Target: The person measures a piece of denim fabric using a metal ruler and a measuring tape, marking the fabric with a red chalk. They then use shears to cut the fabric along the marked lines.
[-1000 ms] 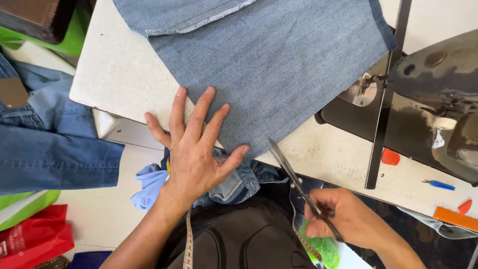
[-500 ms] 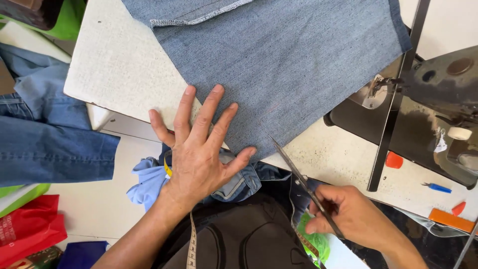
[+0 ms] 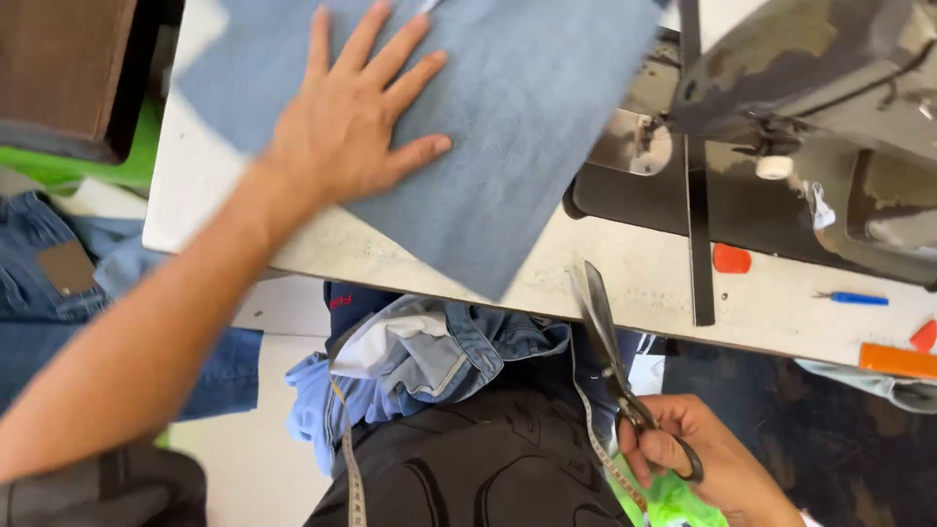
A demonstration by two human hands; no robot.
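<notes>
The left hand [image 3: 346,122] lies flat and open, fingers spread, palm down on the denim panel [image 3: 517,146], its fingertips pointing toward one o'clock; the forearm runs back toward eight o'clock across the desk [image 3: 644,283] edge. The denim panel, a pale blue piece, covers the desk from eleven o'clock to about one o'clock, and its lower corner points toward six o'clock, just short of the desk's near edge. The right hand [image 3: 698,454] sits at five o'clock, below the desk edge, closed around the handles of the scissors [image 3: 610,356]; the dark blades are together and point up toward twelve o'clock, their tips over the desk edge, near the panel's lower corner but apart from it. A sewing machine [image 3: 810,107] stands at two o'clock on the desk, just beside the panel's right edge; a small red piece [image 3: 732,259], a blue pen-like tool [image 3: 854,299] and an orange bar [image 3: 898,361] lie at three o'clock. A tape measure [image 3: 346,459] hangs down over the dark apron at six o'clock; bundled jeans [image 3: 439,351] sit in the lap under the desk edge; more denim [image 3: 59,283] lies at nine o'clock.
</notes>
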